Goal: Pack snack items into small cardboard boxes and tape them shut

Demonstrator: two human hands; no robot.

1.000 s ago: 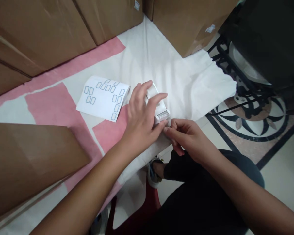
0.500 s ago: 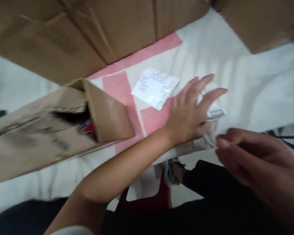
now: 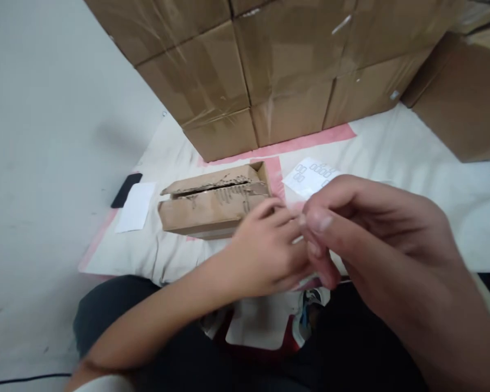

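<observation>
My right hand [image 3: 379, 245] is closed in a pinch, thumb against the forefinger; whatever sits at the tips is too small to name. Just behind those fingertips is my left hand [image 3: 271, 247], its fingers curled and blurred. The right hand covers part of it, so I cannot make out what it holds. Beyond both hands lies a white sheet [image 3: 308, 177] printed with small rectangles. Left of it rests a worn cardboard box [image 3: 204, 215] with torn top flaps, close to my left fingers.
Taped cardboard cartons [image 3: 289, 117] are stacked along the back. Another carton [image 3: 465, 103] stands at the right. On the cloth-covered table [image 3: 106, 253] a dark flat object [image 3: 126, 190] and a white paper [image 3: 136, 207] lie at the left, near a pale wall [image 3: 44, 136].
My view has swung up and left. The left hand, spread near a white piece with a metal end, has curled and come up to the right hand. That piece is hidden now.
</observation>
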